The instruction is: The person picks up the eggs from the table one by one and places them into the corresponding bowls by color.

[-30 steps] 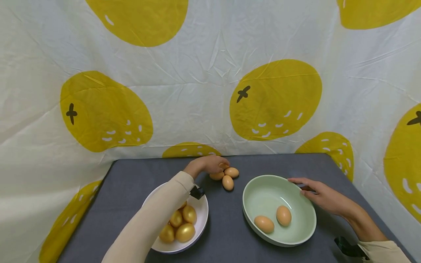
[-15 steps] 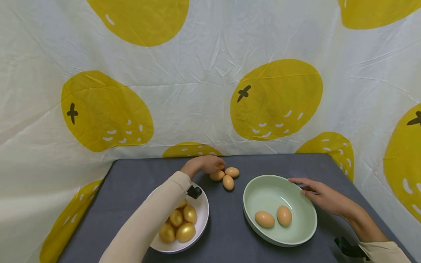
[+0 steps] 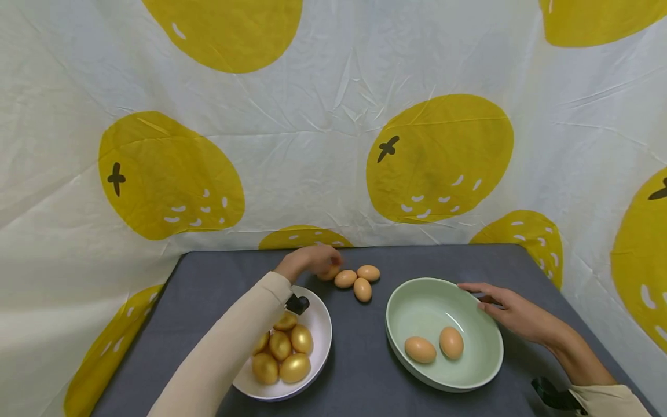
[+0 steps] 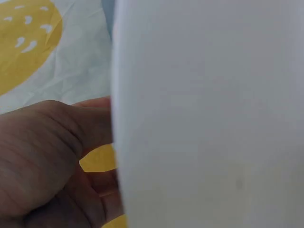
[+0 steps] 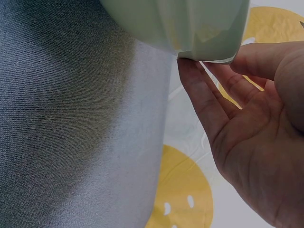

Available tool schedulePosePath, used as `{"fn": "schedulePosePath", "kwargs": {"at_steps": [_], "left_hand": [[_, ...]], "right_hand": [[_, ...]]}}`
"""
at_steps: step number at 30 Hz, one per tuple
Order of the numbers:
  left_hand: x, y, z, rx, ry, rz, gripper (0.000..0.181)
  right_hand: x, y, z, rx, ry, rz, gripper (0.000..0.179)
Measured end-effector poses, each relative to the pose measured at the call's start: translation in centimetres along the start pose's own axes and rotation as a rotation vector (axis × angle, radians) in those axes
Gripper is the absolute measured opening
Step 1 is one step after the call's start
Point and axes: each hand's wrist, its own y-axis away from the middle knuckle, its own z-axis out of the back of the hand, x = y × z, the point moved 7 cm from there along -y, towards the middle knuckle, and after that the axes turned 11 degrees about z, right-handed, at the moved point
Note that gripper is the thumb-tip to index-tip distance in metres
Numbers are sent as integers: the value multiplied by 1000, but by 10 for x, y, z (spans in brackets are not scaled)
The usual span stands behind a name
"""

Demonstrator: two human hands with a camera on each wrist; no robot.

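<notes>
My left hand (image 3: 314, 259) holds a brown egg (image 3: 329, 273) under its fingers, beyond the white bowl (image 3: 322, 362). Three more brown eggs (image 3: 346, 279) lie close together on the dark cloth just right of it. Golden eggs (image 3: 294, 368), several of them, fill part of the white bowl, which my left forearm partly covers. In the left wrist view a pale surface hides the fingertips. My right hand (image 3: 513, 310) pinches the right rim of the green bowl (image 3: 417, 379) between thumb and fingers. Inside that bowl lie two brown eggs (image 3: 420, 350).
A dark grey cloth (image 3: 359, 353) covers the table, with both bowls standing on it. Behind the table's back edge hangs a white curtain (image 3: 302, 174) printed with big yellow fruit.
My left hand has moved left with the brown egg, away from the three eggs on the cloth. More golden eggs show as the forearm shifts left. The right hand stays at the green bowl's rim.
</notes>
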Motion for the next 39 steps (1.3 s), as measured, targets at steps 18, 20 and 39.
{"fn": "schedulePosePath", "kwargs": {"at_steps": [18, 20, 39], "left_hand": [[22, 1, -5, 41, 18, 209, 17], [26, 1, -4, 31, 59, 214, 25], [31, 21, 11, -193, 361, 165, 31]], "right_hand": [[-1, -1, -1, 7, -20, 4, 48], [-1, -2, -1, 8, -24, 8, 48], [-2, -1, 1, 3, 3, 1, 48]]}}
